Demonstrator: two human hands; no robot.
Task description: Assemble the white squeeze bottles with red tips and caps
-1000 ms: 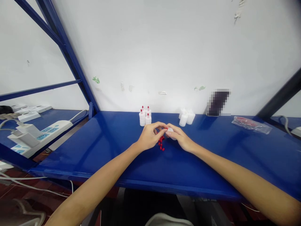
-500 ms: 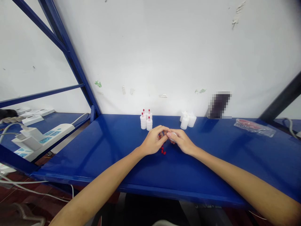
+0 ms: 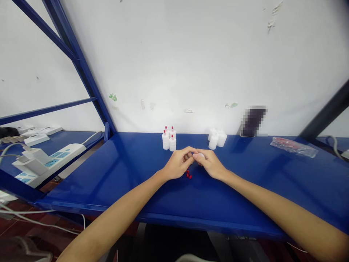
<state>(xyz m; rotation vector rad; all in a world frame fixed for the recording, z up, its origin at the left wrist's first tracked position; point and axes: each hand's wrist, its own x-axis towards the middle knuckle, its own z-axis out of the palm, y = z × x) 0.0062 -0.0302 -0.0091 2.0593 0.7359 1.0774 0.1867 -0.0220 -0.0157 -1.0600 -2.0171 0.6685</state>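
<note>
My right hand (image 3: 212, 164) is closed around a white plastic bottle (image 3: 201, 155); only a small rounded part of it shows beside the thumb. My left hand (image 3: 177, 163) meets it at the fingertips, fingers curled and thumb bent in. Whatever sits between the left fingertips is hidden. Just below the hands, several small red caps (image 3: 189, 175) lie on the blue table (image 3: 122, 174). Behind my left hand stands a group of white bottles (image 3: 172, 145) with red-tipped nozzles. Plain white bottles (image 3: 213, 141) stand grouped behind my right hand.
A clear plastic bag (image 3: 294, 146) with red pieces inside lies at the right. A dark pixelated object (image 3: 254, 122) leans against the wall. At the left are a blue metal frame (image 3: 88, 78) and a white power strip (image 3: 73, 149) with plugs and cables.
My hands stay together in nearly the same place, with slight finger movement around the bottle. The whole view has shifted a little.
</note>
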